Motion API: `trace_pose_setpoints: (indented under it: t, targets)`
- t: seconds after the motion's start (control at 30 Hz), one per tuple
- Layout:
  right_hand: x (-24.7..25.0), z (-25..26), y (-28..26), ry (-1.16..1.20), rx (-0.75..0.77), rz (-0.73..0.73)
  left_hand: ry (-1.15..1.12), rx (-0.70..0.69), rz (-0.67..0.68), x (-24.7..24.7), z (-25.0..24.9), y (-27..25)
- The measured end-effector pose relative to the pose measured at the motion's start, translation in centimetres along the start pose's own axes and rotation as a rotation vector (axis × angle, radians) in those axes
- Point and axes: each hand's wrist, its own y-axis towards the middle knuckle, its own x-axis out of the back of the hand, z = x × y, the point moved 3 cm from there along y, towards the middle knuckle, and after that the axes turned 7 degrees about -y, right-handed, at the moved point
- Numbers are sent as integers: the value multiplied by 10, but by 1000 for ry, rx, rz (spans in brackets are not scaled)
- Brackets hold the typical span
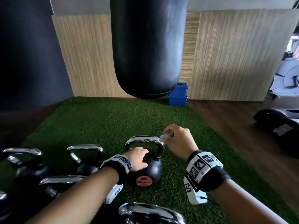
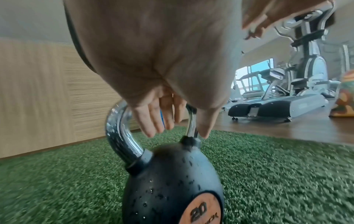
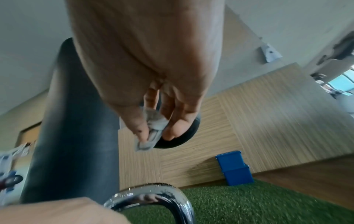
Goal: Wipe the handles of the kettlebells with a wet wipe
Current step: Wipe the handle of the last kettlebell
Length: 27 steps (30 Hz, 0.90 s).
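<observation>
A black kettlebell (image 1: 148, 170) with a chrome handle (image 1: 144, 140) and a red "20" label stands on the green turf (image 1: 105, 123). My left hand (image 1: 139, 159) lies over the top of its ball, inside the handle loop. In the left wrist view its fingers (image 2: 151, 119) hang nearly straight and grip nothing, above the ball (image 2: 172, 181). My right hand (image 1: 176, 139) pinches a crumpled wet wipe (image 1: 166, 136) between thumb and fingers at the handle's right end. In the right wrist view the wipe (image 3: 151, 133) sits a little above the handle (image 3: 153, 195).
Several more chrome-handled kettlebells stand to the left (image 1: 85, 157) and at the front (image 1: 150, 212). A black punching bag (image 1: 148, 46) hangs ahead. Two stacked blue boxes (image 1: 178, 94) sit by the wooden wall. An exercise machine base (image 1: 275, 123) rests on the wood floor at right.
</observation>
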Motion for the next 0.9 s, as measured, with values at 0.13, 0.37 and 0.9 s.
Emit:
trace_pose_setpoints:
  t: [0.13, 0.37, 0.9]
  targets:
    - [-35, 8, 24, -115, 79, -130, 13, -100, -57, -43, 18, 34]
    - [-85, 31, 53, -222, 232, -125, 139, -74, 41, -101, 45, 62]
    - [-117, 35, 49, -318, 327, 56, 143, 22, 197, -90, 37, 63]
